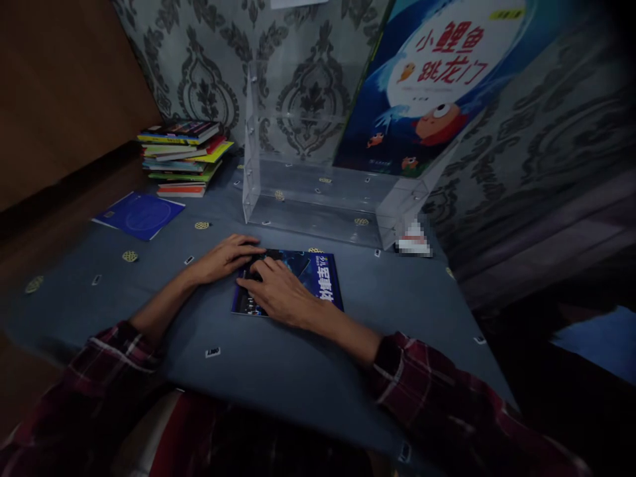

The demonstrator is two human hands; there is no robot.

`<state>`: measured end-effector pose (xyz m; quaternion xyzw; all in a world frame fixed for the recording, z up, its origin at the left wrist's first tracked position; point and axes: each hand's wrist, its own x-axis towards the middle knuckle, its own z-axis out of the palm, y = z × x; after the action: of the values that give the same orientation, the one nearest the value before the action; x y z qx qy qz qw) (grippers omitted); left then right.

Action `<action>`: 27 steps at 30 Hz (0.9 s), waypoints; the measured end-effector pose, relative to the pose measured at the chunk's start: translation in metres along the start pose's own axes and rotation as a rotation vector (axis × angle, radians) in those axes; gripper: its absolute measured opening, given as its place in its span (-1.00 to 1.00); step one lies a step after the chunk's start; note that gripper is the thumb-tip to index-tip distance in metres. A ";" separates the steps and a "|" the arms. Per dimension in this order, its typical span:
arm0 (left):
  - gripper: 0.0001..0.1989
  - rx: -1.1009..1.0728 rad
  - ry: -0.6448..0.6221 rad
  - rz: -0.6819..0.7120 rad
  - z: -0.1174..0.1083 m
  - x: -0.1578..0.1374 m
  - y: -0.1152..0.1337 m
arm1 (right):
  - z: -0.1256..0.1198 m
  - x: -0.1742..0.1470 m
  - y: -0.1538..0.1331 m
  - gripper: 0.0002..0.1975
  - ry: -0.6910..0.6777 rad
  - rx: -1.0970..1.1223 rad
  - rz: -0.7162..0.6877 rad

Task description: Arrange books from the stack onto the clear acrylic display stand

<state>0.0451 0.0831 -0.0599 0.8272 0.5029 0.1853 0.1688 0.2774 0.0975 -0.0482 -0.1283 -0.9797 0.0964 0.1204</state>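
Note:
A thin dark blue book lies flat on the cloth-covered table, its cover lettering turned sideways to me. My left hand rests at the book's upper left corner, fingers stretched out and touching its edge. Across the cover lies my right hand, thumb apart from the loosely bent fingers, pressing on the book without gripping it. Part of the cover is hidden beneath this hand.
Behind the book stands a clear acrylic rack, with a large blue picture book leaning at its right. A book stack and a flat blue booklet are at left. A blurred-out item sits beside the rack.

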 end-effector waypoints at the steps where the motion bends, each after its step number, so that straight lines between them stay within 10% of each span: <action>1: -0.59 0.003 0.006 0.001 0.001 0.000 0.000 | 0.001 0.001 -0.001 -0.63 -0.003 -0.001 0.007; 27: -0.58 0.016 0.055 -0.011 0.006 -0.005 0.000 | 0.009 -0.031 -0.022 -0.55 0.036 -0.131 -0.150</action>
<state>0.0460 0.0784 -0.0664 0.8203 0.5135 0.2031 0.1492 0.2986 0.0666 -0.0588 -0.0637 -0.9884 0.0208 0.1362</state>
